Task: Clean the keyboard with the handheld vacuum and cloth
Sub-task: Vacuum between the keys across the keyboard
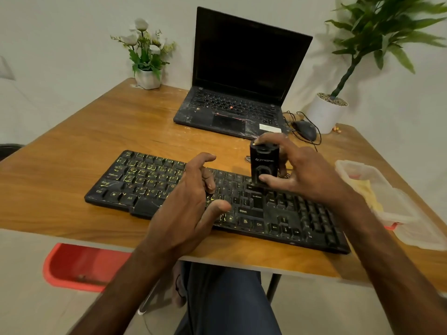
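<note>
A black keyboard [145, 180] with yellow-lit keys lies across the front of the wooden table [101, 131]. A small black handheld vacuum [263, 163] stands upright on its upper right keys. My right hand [302, 172] grips the vacuum, with the index finger on its top and the thumb at its lower front. My left hand [193, 199] hovers over the keyboard's middle, fingers loosely curled, holding nothing. A yellow cloth [367, 192] lies in a clear plastic container [406, 213] at the right.
A dusty open black laptop [242, 76] sits behind the keyboard, with a wired mouse [305, 129] to its right. A white flower pot [147, 78] stands at the back left, a potted plant [326, 112] at the back right. A red chair [79, 264] is below the table's front edge.
</note>
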The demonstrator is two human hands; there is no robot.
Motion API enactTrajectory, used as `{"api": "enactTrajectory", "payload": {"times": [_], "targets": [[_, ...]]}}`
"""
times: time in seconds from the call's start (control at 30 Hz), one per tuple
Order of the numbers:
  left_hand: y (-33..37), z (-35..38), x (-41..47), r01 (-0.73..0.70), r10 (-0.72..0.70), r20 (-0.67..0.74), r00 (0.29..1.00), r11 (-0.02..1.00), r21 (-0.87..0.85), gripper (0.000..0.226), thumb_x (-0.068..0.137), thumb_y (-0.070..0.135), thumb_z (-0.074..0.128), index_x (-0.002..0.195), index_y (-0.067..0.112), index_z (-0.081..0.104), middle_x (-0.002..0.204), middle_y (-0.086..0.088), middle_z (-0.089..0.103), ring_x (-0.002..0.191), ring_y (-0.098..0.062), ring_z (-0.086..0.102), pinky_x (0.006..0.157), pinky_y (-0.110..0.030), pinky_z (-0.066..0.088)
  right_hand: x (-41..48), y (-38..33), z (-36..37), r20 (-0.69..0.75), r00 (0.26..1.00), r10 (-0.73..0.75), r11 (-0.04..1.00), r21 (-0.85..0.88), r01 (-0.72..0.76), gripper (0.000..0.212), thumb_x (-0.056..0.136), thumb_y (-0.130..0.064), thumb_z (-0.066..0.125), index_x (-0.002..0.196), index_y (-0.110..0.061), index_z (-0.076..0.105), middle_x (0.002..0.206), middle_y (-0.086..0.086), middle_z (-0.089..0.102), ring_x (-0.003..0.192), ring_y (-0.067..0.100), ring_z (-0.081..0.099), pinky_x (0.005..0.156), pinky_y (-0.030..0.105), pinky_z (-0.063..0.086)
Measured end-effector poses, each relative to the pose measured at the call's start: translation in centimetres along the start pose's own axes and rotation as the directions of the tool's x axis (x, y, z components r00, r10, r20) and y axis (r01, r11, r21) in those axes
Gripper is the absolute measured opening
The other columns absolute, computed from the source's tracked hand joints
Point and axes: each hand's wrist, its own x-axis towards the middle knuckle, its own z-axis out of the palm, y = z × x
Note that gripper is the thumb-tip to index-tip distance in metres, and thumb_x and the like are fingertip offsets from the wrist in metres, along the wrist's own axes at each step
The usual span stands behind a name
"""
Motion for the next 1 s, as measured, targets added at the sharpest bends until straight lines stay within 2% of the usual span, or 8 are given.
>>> {"api": "enactTrajectory", "payload": {"times": [0.17,0.3,0.47,0.6,0.77,0.83,0.93,1.0], "targets": [[0.0,-0.2,-0.2,-0.012,0.011,0.029,1.0,0.999,0.046,0.078,0.083,0.089,0.031,0.139,0.035,0.022,0.094,0.001,0.053,0.083,-0.021,0.061,0.075,-0.055,0.054,1.9,-1.8,2.5,-0.056,0.995,-0.077,0.996,0.047,0.079,0.07,0.086,-0.034,0.074,0.14,-0.037,0.029,0.115,0.004,0.066,0.084,0.015,0.067,0.063,0.024,0.056],[0.6,-0.5,-0.3,0.024,-0.025,0.032,0.999,0.999,0.047,0.078,0.083,0.089,0.031,0.14,0.036,0.022,0.097,0.002,0.054,0.086,-0.019,0.063,0.078,-0.052,0.055,4.6,-3.5,4.4,-0.096,0.989,-0.115,0.99,0.068,0.122,0.069,0.088,-0.036,0.071,0.14,-0.037,0.025,0.119,0.006,0.065,0.089,0.018,0.068,0.066,0.034,0.06],[0.7,-0.6,-0.2,0.033,-0.034,0.037,0.999,0.999,0.03,0.075,0.084,0.088,0.032,0.139,0.038,0.023,0.098,0.001,0.053,0.087,-0.02,0.063,0.08,-0.053,0.054,2.2,-1.6,1.8,-0.021,0.999,-0.049,0.997,0.054,0.05,0.07,0.087,-0.035,0.073,0.141,-0.038,0.028,0.111,0.003,0.067,0.076,0.009,0.064,0.058,0.02,0.052],[0.8,-0.6,-0.1,0.04,-0.042,0.045,0.998,0.998,0.039,0.075,0.083,0.089,0.032,0.138,0.039,0.024,0.097,-0.003,0.053,0.088,-0.022,0.061,0.081,-0.054,0.053,-0.8,0.2,-0.4,0.01,0.999,0.031,0.999,0.038,-0.031,0.07,0.085,-0.035,0.074,0.14,-0.037,0.032,0.109,0.0,0.066,0.078,0.01,0.064,0.063,0.024,0.052],[1.1,-0.8,-0.4,0.01,-0.015,0.068,0.998,0.997,0.073,0.078,0.084,0.089,0.028,0.141,0.036,0.021,0.099,0.0,0.053,0.09,-0.016,0.06,0.083,-0.049,0.053,1.7,-1.3,2.0,-0.066,0.996,-0.062,0.992,0.107,0.069,0.07,0.086,-0.031,0.075,0.139,-0.036,0.03,0.118,0.005,0.065,0.076,0.002,0.061,0.061,0.018,0.056],[1.2,-0.8,-0.4,0.023,-0.03,0.072,0.997,0.996,0.088,0.077,0.084,0.088,0.027,0.14,0.036,0.021,0.1,0.001,0.053,0.091,-0.013,0.06,0.082,-0.046,0.053,3.6,-2.6,3.3,-0.096,0.992,-0.087,0.984,0.145,0.1,0.07,0.086,-0.031,0.074,0.139,-0.034,0.029,0.123,0.006,0.063,0.076,0.0,0.063,0.061,0.022,0.059],[1.3,-0.9,-0.4,0.018,-0.021,0.047,0.999,0.998,0.064,0.074,0.084,0.088,0.03,0.139,0.039,0.022,0.098,0.003,0.054,0.087,-0.014,0.062,0.079,-0.051,0.054,4.7,-3.2,4.1,-0.105,0.989,-0.103,0.987,0.116,0.115,0.069,0.087,-0.033,0.073,0.14,-0.034,0.028,0.12,0.004,0.065,0.066,-0.01,0.056,0.059,0.017,0.051],[1.4,-0.9,-0.4,0.024,-0.028,0.052,0.998,0.997,0.075,0.074,0.085,0.088,0.028,0.14,0.039,0.021,0.099,0.002,0.053,0.091,-0.014,0.061,0.082,-0.048,0.054,4.0,-2.8,3.4,-0.073,0.994,-0.086,0.993,0.073,0.091,0.07,0.088,-0.034,0.072,0.139,-0.04,0.023,0.118,0.006,0.066,0.07,-0.004,0.057,0.059,0.019,0.053]]}}
